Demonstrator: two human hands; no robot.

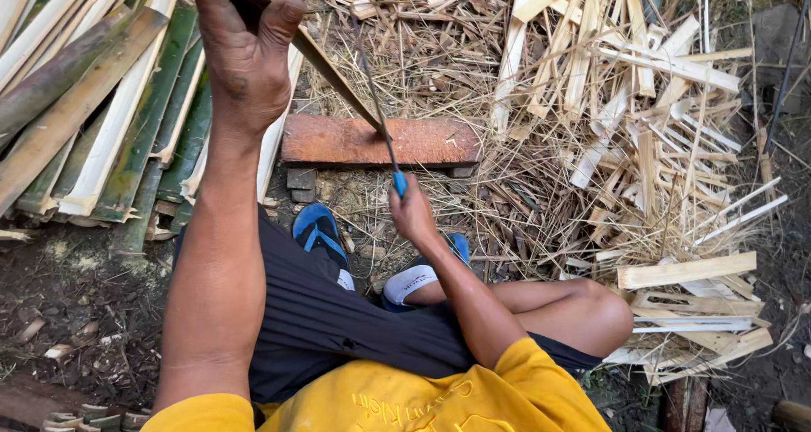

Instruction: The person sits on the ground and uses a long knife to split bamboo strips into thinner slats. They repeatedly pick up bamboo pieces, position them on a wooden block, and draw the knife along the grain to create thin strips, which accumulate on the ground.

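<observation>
**Bamboo strip held slanting onto the wooden block, blade at its foot**

The left hand is raised high and closed around the upper end of a bamboo strip. The strip's long axis runs on a slant, down and away to the right of that hand, until its lower end meets the reddish wooden block lying on the ground just ahead of the person's feet. The right hand sits lower and nearer the body, gripping the blue handle of a thin blade; the blade rises from that hand and crosses the strip close to where the strip touches the block. So the right hand is the nearer one to the strip's working end, the left only steadies the top.

To the left of the raised hand lies a stack of green and pale split bamboo, close by. To the right of the blade hand spreads a heap of cut slats and shavings. Room is tight on both sides; the block's near edge borders the blue sandals.
</observation>
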